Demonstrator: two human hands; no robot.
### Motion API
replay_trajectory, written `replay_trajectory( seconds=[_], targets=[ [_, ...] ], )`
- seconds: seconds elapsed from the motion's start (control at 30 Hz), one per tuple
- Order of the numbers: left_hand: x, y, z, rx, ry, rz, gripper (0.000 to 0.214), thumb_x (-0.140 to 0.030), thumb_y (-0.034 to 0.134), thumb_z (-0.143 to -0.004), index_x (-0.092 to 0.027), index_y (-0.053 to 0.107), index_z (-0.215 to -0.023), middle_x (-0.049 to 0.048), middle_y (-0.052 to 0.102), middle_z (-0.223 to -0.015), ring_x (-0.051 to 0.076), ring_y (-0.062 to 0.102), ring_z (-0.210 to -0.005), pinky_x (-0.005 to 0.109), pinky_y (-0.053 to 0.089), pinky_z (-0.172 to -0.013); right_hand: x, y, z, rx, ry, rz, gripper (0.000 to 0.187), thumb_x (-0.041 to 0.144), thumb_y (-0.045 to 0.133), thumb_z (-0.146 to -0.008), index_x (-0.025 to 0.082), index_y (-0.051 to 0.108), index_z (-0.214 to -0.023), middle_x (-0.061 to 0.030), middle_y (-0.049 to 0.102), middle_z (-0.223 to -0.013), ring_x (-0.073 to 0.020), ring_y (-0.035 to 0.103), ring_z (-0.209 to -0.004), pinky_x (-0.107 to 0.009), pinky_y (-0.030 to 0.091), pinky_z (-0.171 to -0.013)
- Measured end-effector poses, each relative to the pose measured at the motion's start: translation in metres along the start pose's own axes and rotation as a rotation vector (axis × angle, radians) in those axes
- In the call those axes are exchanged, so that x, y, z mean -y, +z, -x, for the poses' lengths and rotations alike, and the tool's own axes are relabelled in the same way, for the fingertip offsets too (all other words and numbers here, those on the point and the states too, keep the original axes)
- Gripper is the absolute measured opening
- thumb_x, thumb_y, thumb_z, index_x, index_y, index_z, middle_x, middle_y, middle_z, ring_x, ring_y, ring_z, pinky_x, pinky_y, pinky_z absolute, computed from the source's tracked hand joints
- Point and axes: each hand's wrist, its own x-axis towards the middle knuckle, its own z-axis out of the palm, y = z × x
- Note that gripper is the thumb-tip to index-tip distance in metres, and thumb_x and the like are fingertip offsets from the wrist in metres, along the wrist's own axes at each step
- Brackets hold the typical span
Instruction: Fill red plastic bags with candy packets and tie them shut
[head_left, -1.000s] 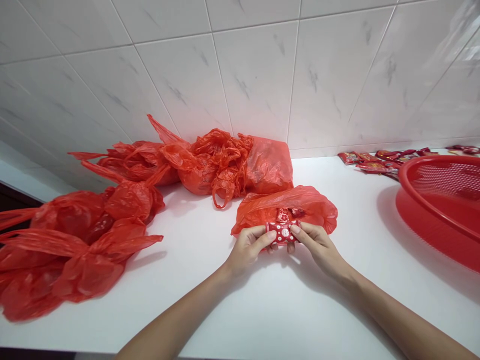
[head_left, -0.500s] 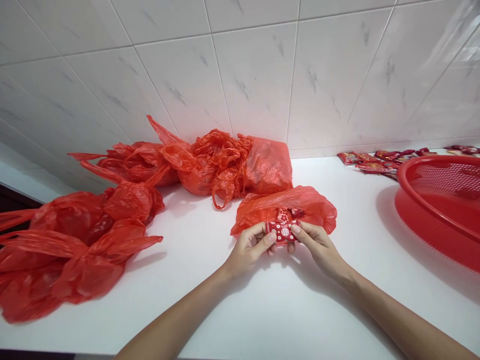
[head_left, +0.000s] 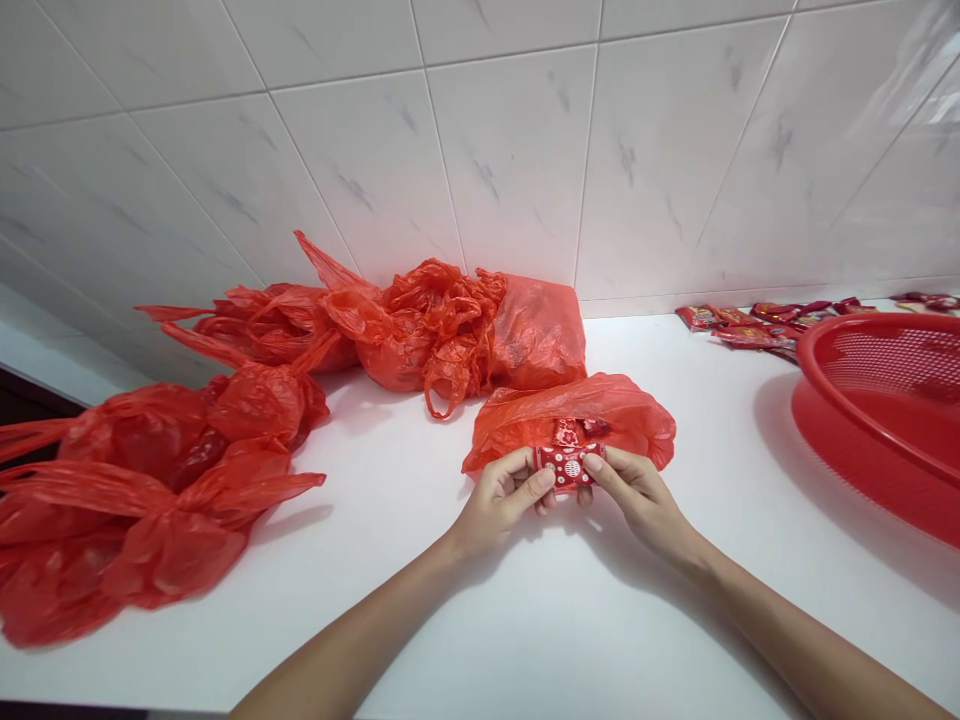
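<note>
At lower centre, a small red-and-white rectangular packet [head_left: 572, 466] is pinched by the left hand [head_left: 498, 498] and right hand [head_left: 645, 495].

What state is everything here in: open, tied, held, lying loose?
Left hand: gripping packet's left end
Right hand: gripping its right end
Packet: held, pattern facing up
Front bag: open, wrappers showing
Left bags: bunched, seemingly knotted
Rear bags: crumpled, bulging
Basket: upright, open-topped
Far packets: lying loose
</note>
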Motion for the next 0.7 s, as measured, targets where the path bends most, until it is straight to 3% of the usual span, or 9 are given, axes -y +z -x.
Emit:
replay_trajectory(
  seconds=[0.7],
  targets=[
    [-0.0039,0.0040,0.0023,-0.039,0.026,-0.006,0.037,-0.052,0.072,-0.085,-0.015,0.069,-0.082,0.0015,0.063,-0.070,0.012,0.055,-0.063,0.026,0.047,-0.064,0.0039,0.0018,0.0009,-0.030,-0.034,0.004,0.043,0.053,0.051,-0.100,0.020,0.062,-0.074,-0.0026,0.063,-0.070,-0.0171,0.059,-0.069,-0.029,0.049,-0.068]
  ],
)
